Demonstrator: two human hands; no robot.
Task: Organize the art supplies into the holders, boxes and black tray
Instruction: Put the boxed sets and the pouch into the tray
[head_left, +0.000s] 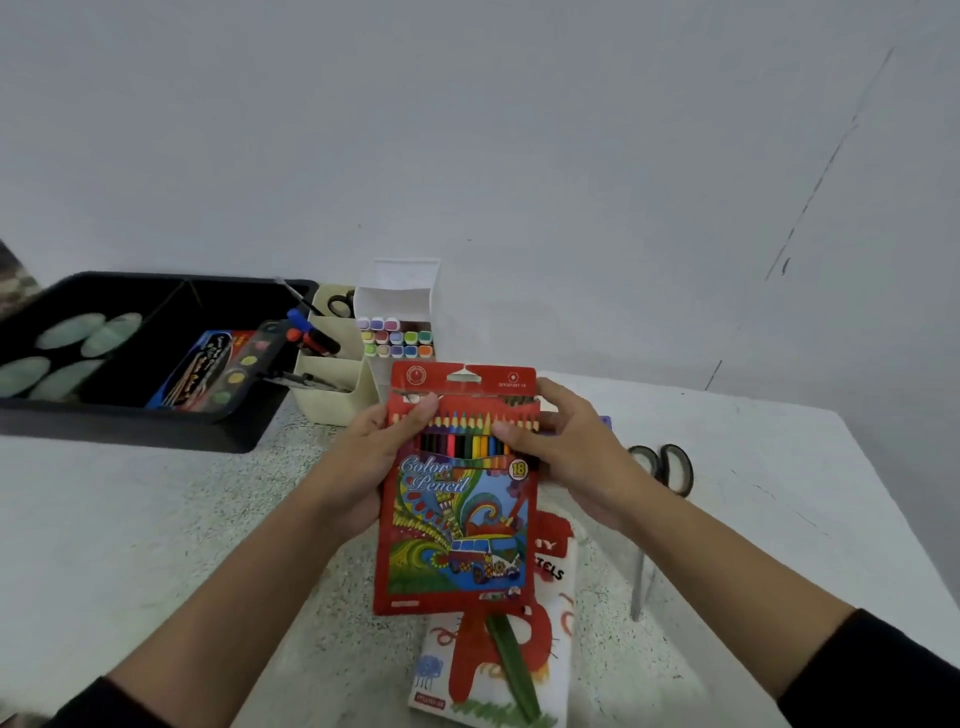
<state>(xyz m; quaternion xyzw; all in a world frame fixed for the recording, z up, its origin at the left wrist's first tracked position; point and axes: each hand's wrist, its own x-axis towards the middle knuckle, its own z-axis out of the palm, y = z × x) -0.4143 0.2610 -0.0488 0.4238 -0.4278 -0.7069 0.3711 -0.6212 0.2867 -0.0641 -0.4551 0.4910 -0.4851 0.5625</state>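
Both of your hands grip one red box of colour pencils (457, 519), held upright off the speckled table (156, 519) in the middle of the view. Your left hand (363, 467) curls round the box's left edge. Its thumb (415, 415) presses the front beside the row of pencil tips, and its other fingers are hidden behind the card. Your right hand (566, 457) clasps the right edge, thumb (511, 431) on the front at the pencil window and fingers wrapped to the back. The box's top flap stands up.

At far left, the black tray (130, 431) holds four pale green ovals (67, 332) and a watercolour set (208, 374) leaning against its right wall. Touching the tray's right side, a cream holder (332, 400) keeps blue and red markers (311, 332) in its middle compartment. Black scissor handles (340, 304) show in its rear one, and a thin dark tool, too small to name, lies across the front one. Just beside it, a white box (397, 296) stands full of markers with pastel caps (397, 338).

Below the pencil box, a pastels box (550, 623) lies flat on the table with a green pencil (511, 670) lying across it. To the right, a pair of scissors (670, 467) rests on the table, apart from your hand.
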